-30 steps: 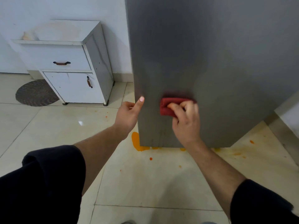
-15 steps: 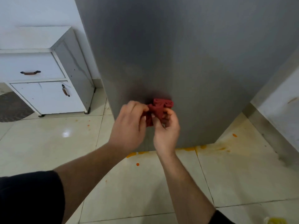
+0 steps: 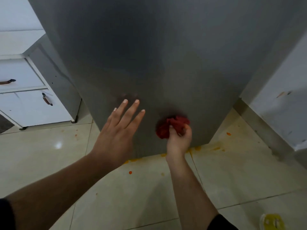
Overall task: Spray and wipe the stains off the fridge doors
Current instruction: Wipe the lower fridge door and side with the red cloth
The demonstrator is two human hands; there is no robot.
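Note:
The grey fridge door (image 3: 166, 55) fills the upper middle of the view and reaches down to the floor. My right hand (image 3: 179, 140) grips a crumpled red cloth (image 3: 172, 126) and presses it on the lower part of the door. My left hand (image 3: 119, 128) is flat with fingers spread, its fingertips resting on the door to the left of the cloth. No stain stands out on the grey surface around the hands.
A white cabinet (image 3: 25, 90) with brown handles stands left of the fridge. Orange splashes (image 3: 216, 148) mark the beige tiled floor (image 3: 66, 155) along the fridge base. A white wall or unit (image 3: 282, 105) stands at right. A yellow object (image 3: 272, 221) lies at the bottom right corner.
Both hands were bunching the cloth together half a second ago. My left hand has let go and spread flat on the door; my right hand moved the cloth right and down.

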